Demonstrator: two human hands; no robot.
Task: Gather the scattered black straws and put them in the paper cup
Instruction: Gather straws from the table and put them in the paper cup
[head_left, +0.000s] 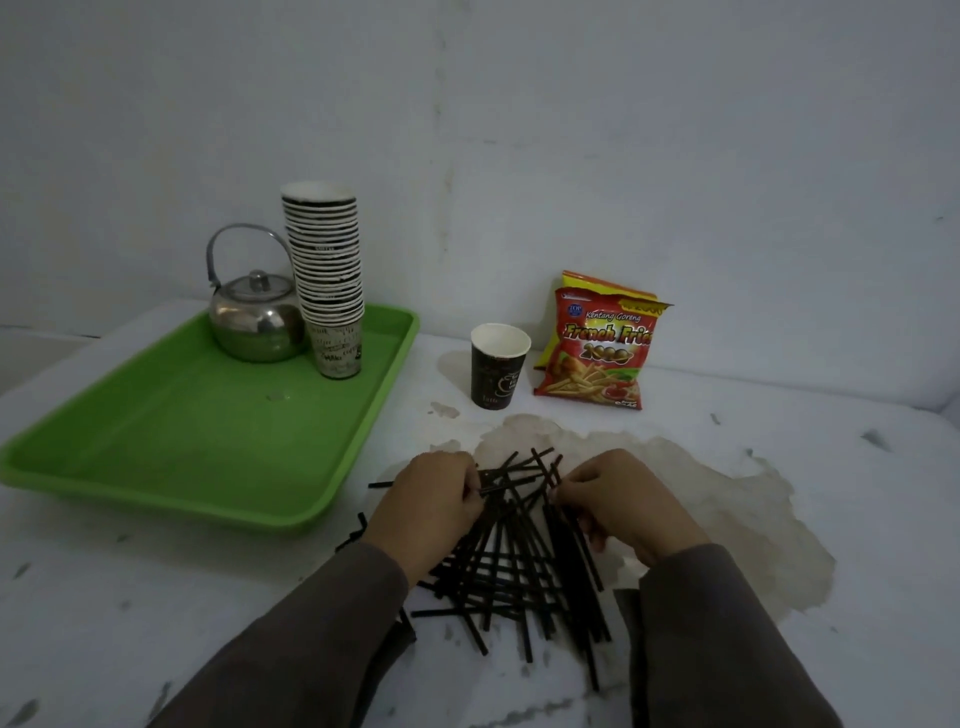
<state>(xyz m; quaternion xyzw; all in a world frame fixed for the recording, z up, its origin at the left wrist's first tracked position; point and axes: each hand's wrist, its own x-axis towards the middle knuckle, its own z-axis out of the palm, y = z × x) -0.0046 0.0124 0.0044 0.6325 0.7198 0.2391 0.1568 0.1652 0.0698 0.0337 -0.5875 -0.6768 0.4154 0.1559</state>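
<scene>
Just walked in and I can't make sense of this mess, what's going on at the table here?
A person is gathering a scattered pile of black straws on the white table. The left hand and right hand are both down in the pile, fingers pinching at straws. The single paper cup stands upright beyond them, no straws showing in it yet.

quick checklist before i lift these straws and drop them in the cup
1. Paper cup upright, mouth open: ok.
2. Cup holds no straws: ok, none stick out.
3. Straws gathered into one bundle: not ok, they lie crisscrossed and spread on the table.
4. Left hand and right hand on the pile: ok.
5. Firm hold on the straws: cannot tell.
6. Path from the pile to the cup free: ok, the snack bag stands beside the cup.
</scene>
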